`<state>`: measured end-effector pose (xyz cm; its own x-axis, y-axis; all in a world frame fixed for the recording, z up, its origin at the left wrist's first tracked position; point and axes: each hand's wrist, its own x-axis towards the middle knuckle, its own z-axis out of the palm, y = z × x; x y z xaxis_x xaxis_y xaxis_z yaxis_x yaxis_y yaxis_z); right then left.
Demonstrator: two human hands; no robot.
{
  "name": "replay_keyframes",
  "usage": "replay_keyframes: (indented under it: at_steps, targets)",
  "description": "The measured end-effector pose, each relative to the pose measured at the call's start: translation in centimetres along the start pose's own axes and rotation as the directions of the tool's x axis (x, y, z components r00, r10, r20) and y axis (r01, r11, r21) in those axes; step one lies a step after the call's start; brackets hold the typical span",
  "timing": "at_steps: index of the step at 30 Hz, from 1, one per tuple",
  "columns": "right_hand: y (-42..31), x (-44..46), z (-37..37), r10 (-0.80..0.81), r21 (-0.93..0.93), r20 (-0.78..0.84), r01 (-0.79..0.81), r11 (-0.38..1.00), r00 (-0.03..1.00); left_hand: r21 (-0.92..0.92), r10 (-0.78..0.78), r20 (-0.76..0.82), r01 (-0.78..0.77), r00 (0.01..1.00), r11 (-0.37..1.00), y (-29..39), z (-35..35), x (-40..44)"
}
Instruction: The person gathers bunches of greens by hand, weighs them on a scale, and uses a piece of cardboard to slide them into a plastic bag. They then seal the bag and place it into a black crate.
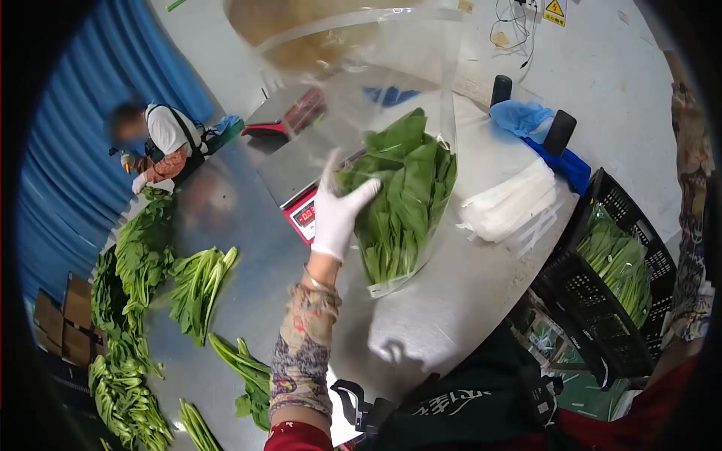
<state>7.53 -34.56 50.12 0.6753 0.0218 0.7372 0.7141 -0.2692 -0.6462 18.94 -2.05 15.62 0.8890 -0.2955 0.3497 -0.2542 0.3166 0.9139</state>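
My left hand (342,210), in a white glove, reaches over the metal table with fingers stretched up and thumb spread to the right. It overlaps the left side of a clear plastic bag (444,83) of leafy greens (410,195); whether it presses on the bag I cannot tell. The bag's wide top flares upward, and the leaves fill its lower half. Partly behind the hand is a scale (303,214) with a lit red display. Of my right arm, only the patterned sleeve (686,173) shows at the right edge; the hand is out of sight.
Loose greens (143,255) are heaped along the table's left side, with small bunches (201,289) nearer. Flat plastic bags (511,199) lie at right, beside a black crate (639,225) holding bagged greens. A co-worker (169,143) stands at the far left near another scale (286,113).
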Motion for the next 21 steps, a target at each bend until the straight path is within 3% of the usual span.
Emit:
replay_keyframes:
  at_steps: [1,2,3,5,7,8,9,10,11,12,13,15,16,17,18,19,21]
  targets:
    - [0.8,-0.6,-0.1,-0.049,0.015,0.032,0.049,0.999,0.998,-0.012,-0.112,0.048,0.113,0.993,0.994,0.0,-0.2,1.7]
    - [1.9,-0.9,-0.2,-0.101,0.032,0.066,0.099,0.995,0.993,-0.133,-0.117,0.051,0.123,0.992,0.984,0.0,0.2,2.6]
    - [2.6,-2.4,3.4,-0.158,-0.102,-0.086,0.149,0.984,0.984,-0.193,-0.18,0.098,0.197,0.979,0.961,1.2,0.7,3.4]
    - [6.2,-4.5,7.5,-0.211,-0.26,-0.18,0.161,0.952,0.961,-0.182,-0.07,0.181,0.104,0.981,0.978,1.8,1.1,3.9]
    - [11.1,-5.2,8.6,-0.154,-0.296,-0.089,0.121,0.947,0.984,0.141,-0.037,0.331,-0.011,0.943,0.99,3.1,1.7,1.3]
    - [13.8,-5.8,9.3,-0.116,-0.311,-0.045,0.097,0.945,0.992,0.321,0.101,0.526,-0.307,0.844,0.896,2.3,1.5,-0.5]
    - [16.5,-6.5,10.0,-0.075,-0.328,-0.002,0.071,0.942,0.997,0.405,0.156,0.719,-0.591,0.677,0.698,1.4,1.4,-2.7]
    - [19.2,-7.3,10.8,-0.036,-0.345,0.039,0.047,0.937,0.999,0.344,0.183,0.791,-0.671,0.584,0.657,-1.1,1.5,-5.5]
    - [21.4,-8.6,12.9,-0.065,-0.356,0.053,0.08,0.931,0.996,0.33,0.005,0.87,-0.591,0.493,0.736,-2.7,2.5,-7.8]
    - [23.5,-9.9,15.0,-0.094,-0.367,0.068,0.113,0.923,0.993,0.325,-0.053,0.925,-0.709,0.377,0.626,-5.2,2.1,-11.4]
    - [26.2,-11.6,18.3,-0.119,-0.375,0.088,0.143,0.916,0.989,0.426,-0.302,0.899,-0.468,0.317,0.774,-6.4,2.1,-13.3]
    - [31.6,-14.5,23.8,-0.089,-0.394,0.159,0.145,0.908,0.983,0.311,-0.19,0.869,-0.205,0.457,0.928,-7.0,1.7,-13.9]
    - [31.5,-15.2,26.1,0.196,-0.106,0.151,-0.181,0.978,0.969,0.405,-0.168,0.774,-0.273,0.611,0.872,-6.8,1.8,-13.7]
    - [31.3,-15.7,28.0,0.452,0.182,0.221,-0.492,0.851,0.864,0.505,-0.122,0.661,-0.319,0.74,0.802,-6.5,2.2,-13.1]
    - [34.8,-16.7,29.2,0.282,-0.234,0.289,-0.218,0.947,0.915,0.569,-0.064,0.577,-0.344,0.815,0.747,-7.5,2.5,-12.5]
    - [38.6,-18.1,30.1,0.149,-0.575,0.419,0.135,0.807,0.896,0.678,-0.055,0.426,-0.279,0.903,0.68,-8.6,3.0,-12.1]
    - [38.6,-19.5,30.8,0.186,-0.649,0.44,0.168,0.742,0.878,0.835,-0.047,0.214,-0.158,0.976,0.527,-8.9,4.7,-11.0]
